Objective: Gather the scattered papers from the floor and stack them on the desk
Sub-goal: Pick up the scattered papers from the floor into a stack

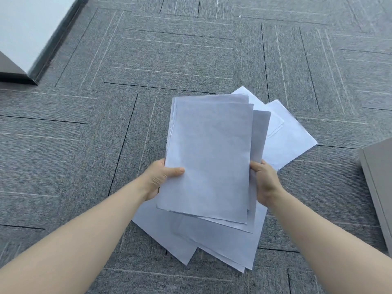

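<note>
I hold a loose stack of white paper sheets (209, 158) above the grey carpet, its edges uneven. My left hand (158, 179) grips the stack's left edge, thumb on top. My right hand (265, 183) grips the right edge, fingers hidden beneath. More white sheets lie on the floor under and beyond the stack: a couple at the far right (288, 136) and several overlapping ones near me (222, 247). No desk top shows plainly in the frame.
Grey carpet tiles (84, 155) cover the floor. A white wall with a dark skirting (53, 45) runs along the top left corner. A grey flat-sided piece of furniture (377, 183) stands at the right edge.
</note>
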